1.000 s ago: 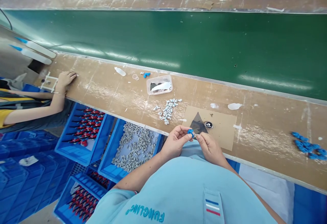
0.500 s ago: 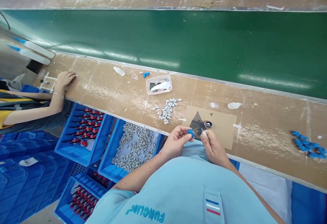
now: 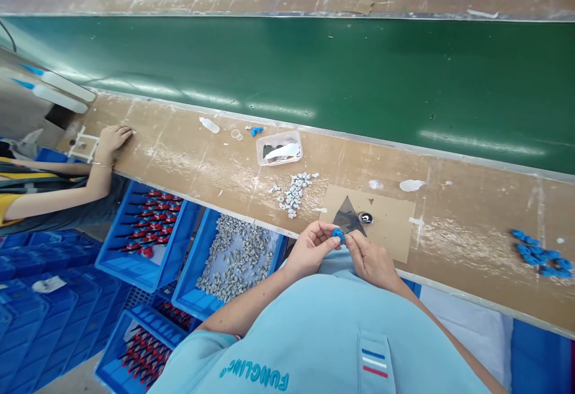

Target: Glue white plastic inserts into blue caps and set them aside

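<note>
One blue part (image 3: 338, 235) pinched — fingers of left hand (image 3: 311, 249) and right hand (image 3: 371, 259) shut on it. Lots of gray bits (image 3: 236, 259) left in blue crate (image 3: 185, 286), w/ more blue parts (image 3: 536, 256) on bench (image 3: 215, 184).

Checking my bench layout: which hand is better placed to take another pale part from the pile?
Probably the left: the left hand is nearer the pile of pale parts, while the right hand sits farther, at the blue part.

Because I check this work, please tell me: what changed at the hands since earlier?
The right hand moved right, away from the small blue part, then came back to it; the left hand kept holding it. The clear plastic box and the cardboard sheet stayed as they were.
</note>
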